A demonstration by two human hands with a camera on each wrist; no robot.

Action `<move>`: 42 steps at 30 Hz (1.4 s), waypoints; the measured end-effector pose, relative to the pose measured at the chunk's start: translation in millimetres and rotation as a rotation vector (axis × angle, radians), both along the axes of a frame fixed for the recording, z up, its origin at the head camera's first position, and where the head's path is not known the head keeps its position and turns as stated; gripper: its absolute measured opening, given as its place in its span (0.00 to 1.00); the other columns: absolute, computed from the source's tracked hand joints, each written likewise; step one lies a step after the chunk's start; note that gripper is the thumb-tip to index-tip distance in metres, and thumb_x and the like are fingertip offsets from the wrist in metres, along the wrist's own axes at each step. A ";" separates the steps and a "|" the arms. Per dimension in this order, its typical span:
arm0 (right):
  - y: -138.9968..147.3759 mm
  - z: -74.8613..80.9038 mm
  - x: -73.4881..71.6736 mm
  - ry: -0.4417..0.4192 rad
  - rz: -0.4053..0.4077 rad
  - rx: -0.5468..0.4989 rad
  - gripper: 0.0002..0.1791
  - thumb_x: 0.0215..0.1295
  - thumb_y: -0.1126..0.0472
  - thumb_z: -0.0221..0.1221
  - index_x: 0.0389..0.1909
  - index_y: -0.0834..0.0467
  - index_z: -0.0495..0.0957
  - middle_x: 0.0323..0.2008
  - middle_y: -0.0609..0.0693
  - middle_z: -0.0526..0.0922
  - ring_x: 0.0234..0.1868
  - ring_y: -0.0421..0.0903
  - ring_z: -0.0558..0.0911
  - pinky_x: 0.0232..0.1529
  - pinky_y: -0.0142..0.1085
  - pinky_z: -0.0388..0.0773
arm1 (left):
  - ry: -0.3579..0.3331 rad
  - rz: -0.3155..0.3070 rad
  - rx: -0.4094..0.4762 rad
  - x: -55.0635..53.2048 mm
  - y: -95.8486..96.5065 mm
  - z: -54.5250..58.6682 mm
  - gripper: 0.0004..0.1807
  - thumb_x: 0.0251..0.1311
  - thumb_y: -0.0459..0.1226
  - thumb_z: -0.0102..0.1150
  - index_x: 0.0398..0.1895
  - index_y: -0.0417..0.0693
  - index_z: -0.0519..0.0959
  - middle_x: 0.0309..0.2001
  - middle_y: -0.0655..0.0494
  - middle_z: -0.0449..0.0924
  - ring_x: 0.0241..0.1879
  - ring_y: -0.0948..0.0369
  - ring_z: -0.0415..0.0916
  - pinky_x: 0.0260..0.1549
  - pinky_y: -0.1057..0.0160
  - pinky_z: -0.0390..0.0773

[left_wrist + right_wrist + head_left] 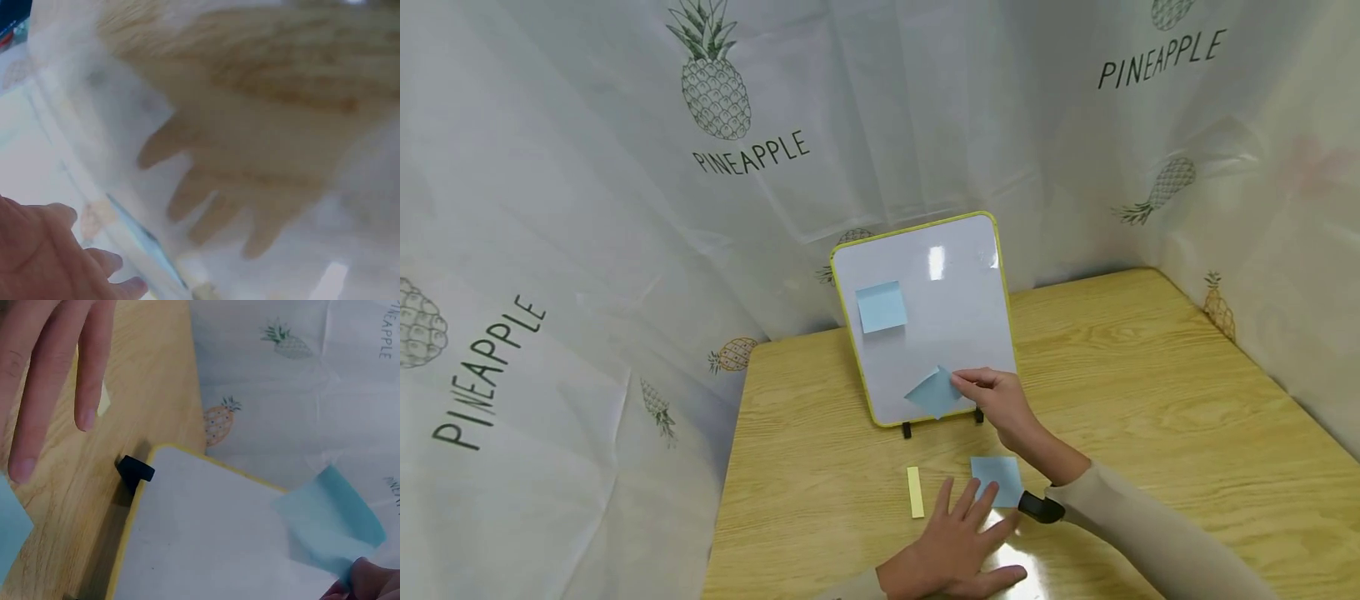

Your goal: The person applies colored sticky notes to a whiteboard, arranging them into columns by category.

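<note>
My right hand [1000, 406] pinches a light blue sticky note [934, 393] by one corner in front of the whiteboard's lower part. In the right wrist view that held note [331, 519] looks bent, with the thumb and a fingertip [369, 581] at its edge. The whiteboard [951, 321] has a yellow rim and leans back on black feet. Another blue sticky note [882, 308] is stuck on its left side. My left hand [955, 537] has its fingers spread, overlapping a blue note [1000, 479] on the table; contact cannot be told.
A narrow yellow strip [915, 492] lies on the wooden table [805, 467], left of the lower blue note. Pineapple-printed sheeting [925, 125] hangs behind the board and along both sides. A black band [1041, 507] sits by the right wrist. The left wrist view is blurred.
</note>
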State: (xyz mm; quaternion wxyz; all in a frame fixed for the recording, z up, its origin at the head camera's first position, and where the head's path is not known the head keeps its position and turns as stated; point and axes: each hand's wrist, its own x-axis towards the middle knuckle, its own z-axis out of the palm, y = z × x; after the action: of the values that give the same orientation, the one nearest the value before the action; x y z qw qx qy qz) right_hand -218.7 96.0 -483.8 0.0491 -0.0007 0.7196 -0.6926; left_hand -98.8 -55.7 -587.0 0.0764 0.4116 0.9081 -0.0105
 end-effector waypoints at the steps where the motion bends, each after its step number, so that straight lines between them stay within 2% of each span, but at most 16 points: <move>1: -0.7 0.4 -0.9 -0.011 0.002 -0.016 0.21 0.68 0.56 0.63 0.53 0.68 0.81 0.38 0.48 0.84 0.33 0.40 0.77 0.34 0.31 0.75 | 0.014 0.001 -0.002 -0.5 -0.2 1.3 0.37 0.66 0.71 0.14 0.78 0.79 0.46 0.80 0.54 0.44 0.79 0.50 0.45 0.69 0.36 0.50; 5: -3.5 -1.1 -4.1 -0.032 0.024 -0.107 0.22 0.69 0.60 0.61 0.54 0.73 0.78 0.29 0.43 0.82 0.25 0.38 0.75 0.29 0.30 0.75 | 0.032 0.013 -0.004 -2.8 -5.8 12.6 0.37 0.66 0.71 0.13 0.78 0.79 0.42 0.81 0.52 0.41 0.79 0.50 0.44 0.69 0.35 0.49; 9: -5.5 -2.8 -6.2 -0.041 0.046 -0.171 0.23 0.69 0.62 0.61 0.56 0.76 0.75 0.32 0.45 0.84 0.29 0.36 0.84 0.36 0.31 0.83 | 0.055 0.024 0.025 -7.0 -16.3 27.9 0.37 0.68 0.69 0.15 0.79 0.76 0.39 0.81 0.51 0.39 0.79 0.48 0.42 0.68 0.33 0.48; 12: -6.4 -3.1 -7.8 -0.040 0.057 -0.174 0.23 0.69 0.62 0.61 0.57 0.76 0.74 0.35 0.46 0.85 0.31 0.36 0.86 0.38 0.31 0.84 | 0.098 0.038 0.046 -10.3 -24.9 37.4 0.37 0.68 0.69 0.16 0.79 0.74 0.40 0.81 0.51 0.36 0.79 0.47 0.41 0.68 0.32 0.48; 15: -7.8 -3.6 -9.9 -0.037 0.048 -0.130 0.23 0.69 0.60 0.61 0.56 0.74 0.76 0.35 0.47 0.85 0.30 0.36 0.85 0.36 0.32 0.83 | 0.124 0.061 0.081 -14.9 -35.1 47.4 0.37 0.70 0.68 0.19 0.79 0.73 0.42 0.81 0.51 0.35 0.79 0.46 0.42 0.68 0.32 0.48; 18: -9.9 -5.3 -13.1 -0.043 0.033 -0.066 0.22 0.68 0.57 0.63 0.55 0.70 0.78 0.34 0.47 0.85 0.29 0.36 0.83 0.33 0.32 0.82 | 0.106 0.118 0.139 -22.0 -48.4 58.2 0.37 0.71 0.66 0.28 0.80 0.71 0.42 0.81 0.50 0.35 0.79 0.46 0.40 0.68 0.31 0.45; 23: -14.6 -8.7 -19.1 -0.056 0.007 -0.009 0.20 0.67 0.57 0.64 0.52 0.68 0.81 0.33 0.44 0.85 0.26 0.38 0.81 0.29 0.32 0.79 | 0.082 0.267 0.232 -37.9 -75.1 74.6 0.38 0.72 0.62 0.38 0.80 0.67 0.43 0.81 0.46 0.36 0.79 0.45 0.34 0.67 0.30 0.37; 28: -18.7 -14.6 -24.8 -0.070 -0.006 -0.008 0.19 0.66 0.58 0.64 0.51 0.67 0.82 0.31 0.42 0.85 0.25 0.38 0.80 0.27 0.33 0.79 | 0.107 0.365 0.273 -51.4 -97.8 79.1 0.38 0.72 0.64 0.36 0.80 0.67 0.43 0.80 0.44 0.36 0.79 0.44 0.34 0.67 0.30 0.32; 33: -23.1 -21.8 -30.1 -0.057 -0.003 0.006 0.18 0.66 0.57 0.65 0.50 0.66 0.83 0.31 0.44 0.85 0.25 0.39 0.80 0.29 0.36 0.80 | 0.101 0.458 0.316 -64.6 -115.6 79.7 0.39 0.72 0.62 0.36 0.81 0.63 0.42 0.80 0.43 0.36 0.79 0.44 0.34 0.68 0.31 0.29; 38: -29.4 -28.5 -34.9 -0.051 0.004 0.018 0.18 0.65 0.56 0.65 0.50 0.65 0.83 0.35 0.52 0.85 0.29 0.44 0.82 0.31 0.38 0.80 | 0.111 0.553 0.339 -79.3 -131.6 80.0 0.40 0.72 0.60 0.40 0.81 0.59 0.44 0.80 0.42 0.34 0.79 0.43 0.32 0.68 0.30 0.28; 42: -36.7 -32.4 -38.0 -0.057 0.014 0.025 0.18 0.65 0.56 0.65 0.49 0.65 0.84 0.38 0.59 0.85 0.29 0.45 0.81 0.32 0.39 0.80 | 0.123 0.593 0.330 -89.9 -142.2 77.0 0.40 0.72 0.61 0.39 0.81 0.57 0.45 0.80 0.39 0.35 0.79 0.42 0.33 0.67 0.29 0.30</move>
State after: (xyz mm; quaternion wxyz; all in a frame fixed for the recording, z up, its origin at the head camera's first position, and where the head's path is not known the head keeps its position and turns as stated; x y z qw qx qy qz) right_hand -256.7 59.3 -516.2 0.0747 0.0146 0.7264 -0.6830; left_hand -188.7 -197.9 -510.0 -0.0465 0.1351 0.9805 0.1346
